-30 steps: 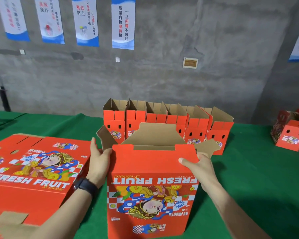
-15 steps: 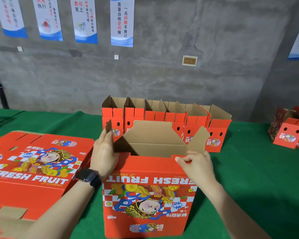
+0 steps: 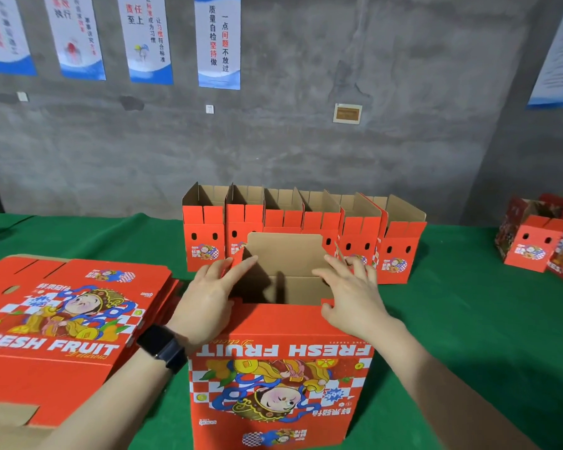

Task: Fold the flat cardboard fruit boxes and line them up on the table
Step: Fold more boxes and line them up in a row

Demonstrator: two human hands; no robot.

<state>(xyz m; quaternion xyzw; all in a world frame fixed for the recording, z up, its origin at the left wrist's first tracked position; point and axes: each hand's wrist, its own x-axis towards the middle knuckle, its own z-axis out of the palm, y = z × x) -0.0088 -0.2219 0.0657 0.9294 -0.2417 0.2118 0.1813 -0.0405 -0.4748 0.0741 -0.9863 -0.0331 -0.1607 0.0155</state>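
A red "FRESH FRUIT" box (image 3: 278, 378) stands upside down in front of me on the green table (image 3: 462, 319), its brown inside showing. My left hand (image 3: 208, 297) lies on the left side flap and presses it inward, fingers flat. My right hand (image 3: 351, 293) presses the right side flap inward the same way. The far flap (image 3: 285, 251) stands upright behind them. A stack of flat red boxes (image 3: 62, 319) lies to the left. A row of several folded boxes (image 3: 303, 235) stands at the back of the table.
More folded red boxes (image 3: 540, 245) sit at the far right of the table. A grey concrete wall with hanging posters (image 3: 218, 40) stands behind the table. A black watch is on my left wrist.
Both hands moved from the box's outer sides up onto the side flaps and pushed them inward. The view came closer over the box opening.
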